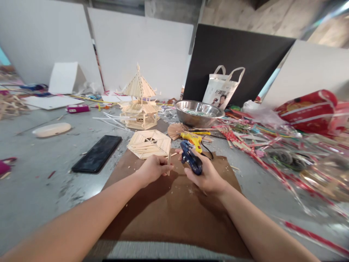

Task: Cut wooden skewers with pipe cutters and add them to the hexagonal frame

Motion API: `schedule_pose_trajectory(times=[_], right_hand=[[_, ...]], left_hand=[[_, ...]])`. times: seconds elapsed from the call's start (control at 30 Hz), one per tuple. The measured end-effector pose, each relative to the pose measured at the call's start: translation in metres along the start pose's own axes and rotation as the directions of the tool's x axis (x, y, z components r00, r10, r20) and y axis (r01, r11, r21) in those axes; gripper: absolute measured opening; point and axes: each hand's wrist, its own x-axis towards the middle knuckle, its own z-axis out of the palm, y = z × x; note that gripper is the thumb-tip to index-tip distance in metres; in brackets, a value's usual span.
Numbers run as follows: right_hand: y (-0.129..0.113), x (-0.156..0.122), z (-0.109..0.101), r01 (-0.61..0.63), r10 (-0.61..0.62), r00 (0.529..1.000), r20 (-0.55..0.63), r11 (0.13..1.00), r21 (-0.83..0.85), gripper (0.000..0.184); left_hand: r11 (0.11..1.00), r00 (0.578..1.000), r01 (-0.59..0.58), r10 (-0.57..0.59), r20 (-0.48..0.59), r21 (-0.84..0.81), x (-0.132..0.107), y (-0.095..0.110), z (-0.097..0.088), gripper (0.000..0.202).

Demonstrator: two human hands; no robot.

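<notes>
My left hand [155,169] is closed in a pinch around thin wooden sticks [169,160], held upright over the brown board. In my right hand [208,174], a short way to the right, are dark blue-handled cutters [191,158]; their jaws are hard to make out. Just beyond my left hand lies a hexagonal panel of wooden sticks [147,148] with an opening near its middle. Behind it stands a tiered pavilion model [140,103] made of the same pale sticks. A yellow glue gun [194,140] rests past my right hand.
The brown board [169,214] lies under my hands. A black phone [96,154] and a white oval case [52,129] are on the left. A metal bowl [199,115], a bundle of sticks [176,131] and a white bag [222,89] stand behind. Plastic wrappings [286,153] clutter the right.
</notes>
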Motion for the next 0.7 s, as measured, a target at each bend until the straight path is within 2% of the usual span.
schedule_pose_trajectory(times=[0.1,0.3,0.47,0.7], right_hand=[[0.0013,0.0000,0.0002,0.006,-0.006,1.000,0.003,1.000,0.002,0.045],[0.0046,-0.0011,0.0017,0.024,-0.025,0.999,-0.022,0.999,-0.034,0.046],[0.0049,0.0000,0.0002,0.043,-0.048,0.997,-0.052,0.994,-0.099,0.047],[0.0024,0.0025,-0.0029,0.043,-0.053,0.997,-0.063,0.987,-0.152,0.042]], left_hand=[[0.999,0.999,-0.024,0.024,0.032,-0.021,0.0007,0.0010,-0.0007,0.023],[0.981,0.989,-0.138,0.131,0.063,0.133,-0.0028,0.0046,-0.0004,0.023],[0.965,0.976,-0.207,0.191,0.108,0.161,-0.0039,0.0035,-0.0014,0.024],[0.946,0.970,-0.240,0.222,0.101,0.217,-0.0069,0.0030,-0.0009,0.027]])
